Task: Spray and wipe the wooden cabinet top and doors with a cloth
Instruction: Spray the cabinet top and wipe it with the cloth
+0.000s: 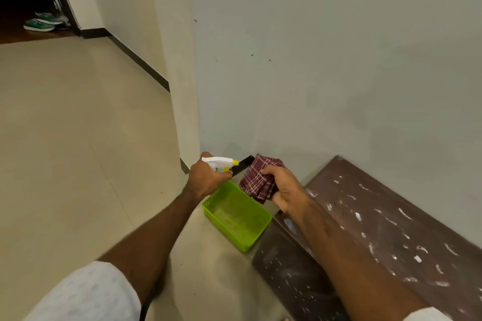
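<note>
While you've got both tools up near the wall corner, nothing's on the wood yet. Left hand (206,180) has its fingers wrapped round the neck of the spray bottle (220,162), white trigger head w/ yellow nozzle pointing right; bottle body is hidden behind the hand, so fill level unknown. Right hand (283,190) pinches the folded checked cloth (257,177), fingers closed on its lower edge. Both sit above the green basket (236,216) on the floor, just off the cabinet's left end. Cabinet top (386,219) is dark wood, speckled w/ white marks across most of it. Cloth is soft and floppy, so prob. better bunched flat under the palm for wiping than held by the edge. Bottle looks light plastic, maybe slick if wet; keep grip at neck, index on trigger. Doors barely in view.
</note>
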